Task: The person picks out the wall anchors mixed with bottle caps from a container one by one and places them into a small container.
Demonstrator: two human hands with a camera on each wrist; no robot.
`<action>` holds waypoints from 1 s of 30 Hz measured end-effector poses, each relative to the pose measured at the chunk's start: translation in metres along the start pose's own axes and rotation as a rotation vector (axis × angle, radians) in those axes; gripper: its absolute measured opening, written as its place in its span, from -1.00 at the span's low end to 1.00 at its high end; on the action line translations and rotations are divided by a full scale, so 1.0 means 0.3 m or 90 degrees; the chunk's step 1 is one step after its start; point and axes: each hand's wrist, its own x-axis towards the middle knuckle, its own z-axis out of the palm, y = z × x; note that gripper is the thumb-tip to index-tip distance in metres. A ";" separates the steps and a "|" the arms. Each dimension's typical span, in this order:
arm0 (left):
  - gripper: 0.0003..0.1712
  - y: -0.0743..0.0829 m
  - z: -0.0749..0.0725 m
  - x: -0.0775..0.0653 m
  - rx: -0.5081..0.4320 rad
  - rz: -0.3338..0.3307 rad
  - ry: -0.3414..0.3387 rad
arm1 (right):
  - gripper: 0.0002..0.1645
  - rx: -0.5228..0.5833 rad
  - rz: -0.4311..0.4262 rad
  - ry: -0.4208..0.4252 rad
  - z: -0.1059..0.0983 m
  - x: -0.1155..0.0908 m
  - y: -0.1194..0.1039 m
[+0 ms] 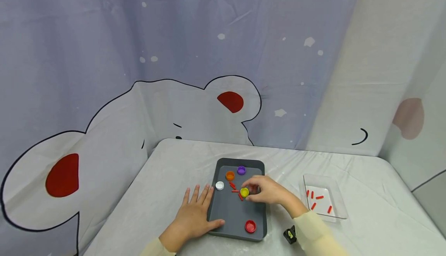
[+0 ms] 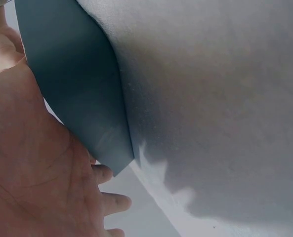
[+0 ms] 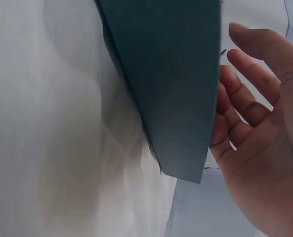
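Observation:
On a grey tray (image 1: 230, 217), small round caps lie: a purple cap (image 1: 241, 170), an orange cap (image 1: 230, 176), a white cap (image 1: 220, 186), a yellow cap (image 1: 244, 192) and a red cap (image 1: 250, 226). Several short red sticks (image 1: 232, 185) are grouped left of the yellow one. My right hand (image 1: 265, 189) is over the tray, thumb and bent fingers around the yellow cap in the head view. Nothing shows between its fingertips (image 3: 237, 29) in the right wrist view. My left hand (image 1: 196, 212) lies with fingers spread along the tray's left edge, thumb over the near corner.
To the right, a clear plastic box (image 1: 339, 201) holds several more red sticks (image 1: 319, 197). A small black object (image 1: 290, 234) is beside the right sleeve. White cloth (image 1: 174, 167) covers the table, with a printed curtain (image 1: 174, 35) behind.

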 end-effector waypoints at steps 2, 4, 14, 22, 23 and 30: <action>0.28 -0.002 0.001 0.002 0.001 0.000 -0.002 | -0.60 -0.020 0.009 -0.011 0.009 0.010 0.003; 0.28 -0.004 0.004 0.006 0.003 0.001 -0.004 | -0.60 -0.035 0.019 -0.020 0.018 0.018 0.007; 0.30 -0.013 0.022 0.015 0.010 -0.002 -0.005 | -0.66 -0.090 0.042 -0.014 0.050 0.059 0.014; 0.29 -0.014 0.022 0.013 0.006 0.001 -0.005 | -0.70 -0.172 0.040 -0.010 0.072 0.082 0.004; 0.29 -0.014 0.022 0.013 0.007 0.001 -0.004 | -0.70 -0.182 0.040 -0.008 0.074 0.085 0.005; 0.28 -0.015 0.019 0.010 0.008 0.002 0.000 | -0.69 -0.244 0.065 -0.007 0.100 0.094 0.017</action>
